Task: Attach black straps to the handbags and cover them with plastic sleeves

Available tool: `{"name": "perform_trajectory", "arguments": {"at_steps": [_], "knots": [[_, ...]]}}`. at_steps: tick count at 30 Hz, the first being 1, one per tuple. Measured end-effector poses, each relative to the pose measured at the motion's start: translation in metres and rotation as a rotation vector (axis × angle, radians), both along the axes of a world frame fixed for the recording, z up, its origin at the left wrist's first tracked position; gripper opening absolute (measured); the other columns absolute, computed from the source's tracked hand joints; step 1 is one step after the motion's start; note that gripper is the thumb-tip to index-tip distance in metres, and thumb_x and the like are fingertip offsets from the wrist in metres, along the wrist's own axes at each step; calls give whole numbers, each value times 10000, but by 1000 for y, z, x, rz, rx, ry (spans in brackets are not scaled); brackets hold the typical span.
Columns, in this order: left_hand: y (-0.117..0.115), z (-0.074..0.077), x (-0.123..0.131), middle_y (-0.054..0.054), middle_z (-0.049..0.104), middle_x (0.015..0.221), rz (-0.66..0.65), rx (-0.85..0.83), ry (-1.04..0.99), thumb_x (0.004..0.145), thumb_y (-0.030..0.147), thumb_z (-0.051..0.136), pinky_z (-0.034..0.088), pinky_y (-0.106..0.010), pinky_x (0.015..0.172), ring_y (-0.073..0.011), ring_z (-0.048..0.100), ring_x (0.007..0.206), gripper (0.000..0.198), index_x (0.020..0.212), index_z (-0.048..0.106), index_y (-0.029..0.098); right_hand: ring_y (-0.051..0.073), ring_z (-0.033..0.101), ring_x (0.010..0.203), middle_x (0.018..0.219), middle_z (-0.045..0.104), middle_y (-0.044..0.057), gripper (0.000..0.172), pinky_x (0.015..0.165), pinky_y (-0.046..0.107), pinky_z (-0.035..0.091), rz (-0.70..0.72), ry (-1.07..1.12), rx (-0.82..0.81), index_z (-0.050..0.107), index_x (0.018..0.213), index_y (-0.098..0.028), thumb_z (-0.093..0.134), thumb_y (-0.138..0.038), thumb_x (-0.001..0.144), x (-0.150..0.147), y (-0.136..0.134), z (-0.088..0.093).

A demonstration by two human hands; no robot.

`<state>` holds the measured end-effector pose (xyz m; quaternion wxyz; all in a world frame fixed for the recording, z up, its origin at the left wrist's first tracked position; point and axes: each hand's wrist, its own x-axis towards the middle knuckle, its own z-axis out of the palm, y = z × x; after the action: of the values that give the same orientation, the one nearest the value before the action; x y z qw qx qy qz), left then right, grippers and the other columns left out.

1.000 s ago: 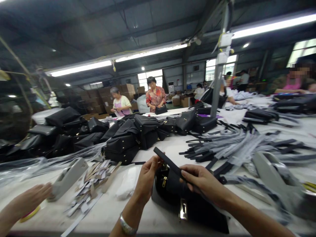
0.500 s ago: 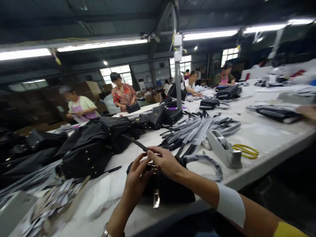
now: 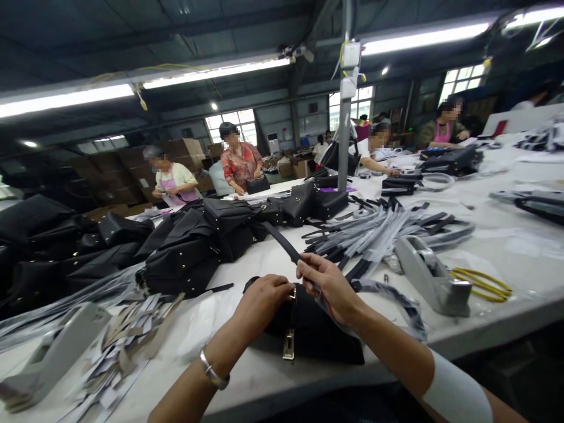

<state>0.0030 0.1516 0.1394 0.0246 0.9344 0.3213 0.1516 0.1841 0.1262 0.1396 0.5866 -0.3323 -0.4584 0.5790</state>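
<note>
A black handbag (image 3: 324,335) with a gold clasp (image 3: 288,345) lies on the table right in front of me. My left hand (image 3: 264,302) rests on its top, fingers closed round the edge beside a small gold buckle (image 3: 293,292). Between thumb and fingers, my right hand (image 3: 328,288) pinches a black strap (image 3: 282,242), whose free end sticks out up and to the left. Part of the strap below is hidden behind my right hand. Right of the bag, a plastic-wrapped handle (image 3: 392,299) curves over the tabletop.
Black bags (image 3: 176,258) are heaped along the left. Wrapped straps (image 3: 383,232) lie in a pile ahead. Tape dispensers stand at right (image 3: 434,279) and left (image 3: 53,358), with yellow bands (image 3: 482,285) and paper strips (image 3: 127,335) nearby. Co-workers (image 3: 240,158) are across the table.
My right hand has shifted up and right, drawing the strap away from the buckle. My left hand has turned palm down on the bag. The view has swung left.
</note>
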Motion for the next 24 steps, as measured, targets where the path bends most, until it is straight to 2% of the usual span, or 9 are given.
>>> {"name": "perform_trajectory", "arguments": {"at_steps": [3,6,9,11,13,16,21,24], "knots": [[3,0,-14,-88,704,1142,13,-122,-333,918,114,653,535,-347,887,-250,673,1024,265,1152,723,216,56,381,498,719,584,-25,334,435,198,224,13,-47,-2,655,986,-181,735,-472,844,6,-15,-1],[5,-1,-28,-75,696,1180,53,-283,-865,947,251,657,504,-321,974,-219,656,1089,248,1186,722,229,55,387,496,703,583,-26,344,437,196,227,22,-178,-28,660,991,-185,686,-511,881,12,-26,-5],[6,-4,-34,-63,715,1169,106,-526,-1361,897,385,734,513,-291,958,-191,678,1046,311,1172,737,238,61,387,494,690,577,-25,413,450,209,244,44,-333,-24,667,998,-190,671,-581,865,13,-26,-12],[6,-8,-36,-61,727,1158,88,-668,-1587,832,413,803,514,-260,941,-172,683,1031,373,1154,747,230,71,382,490,681,576,-18,465,454,224,236,71,-406,-21,675,1017,-192,668,-624,843,10,-21,-18],[6,-11,-38,-63,734,1148,56,-744,-1712,789,399,846,515,-232,913,-159,683,1020,401,1133,755,215,86,386,494,682,584,-5,488,462,240,228,99,-457,-31,684,1033,-199,662,-645,834,6,-17,-21],[3,-13,-40,-62,743,1112,22,-793,-1786,756,376,878,517,-208,885,-147,684,999,412,1108,761,197,104,395,508,688,591,10,463,479,258,232,136,-493,-38,701,1012,-207,655,-636,841,1,-14,-20],[-1,-13,-43,-53,752,1069,-28,-920,-1809,741,383,890,520,-193,853,-130,695,949,433,1108,757,194,87,346,480,621,524,-19,440,472,244,191,219,-488,-89,700,883,-179,737,-602,770,-8,-11,-11],[-4,-15,-45,-53,753,1054,-11,-934,-1782,728,388,898,519,-197,826,-136,702,918,452,1113,756,197,71,323,450,611,508,-32,465,450,225,164,220,-428,-144,665,841,-182,753,-626,733,-14,-9,-9]]}}
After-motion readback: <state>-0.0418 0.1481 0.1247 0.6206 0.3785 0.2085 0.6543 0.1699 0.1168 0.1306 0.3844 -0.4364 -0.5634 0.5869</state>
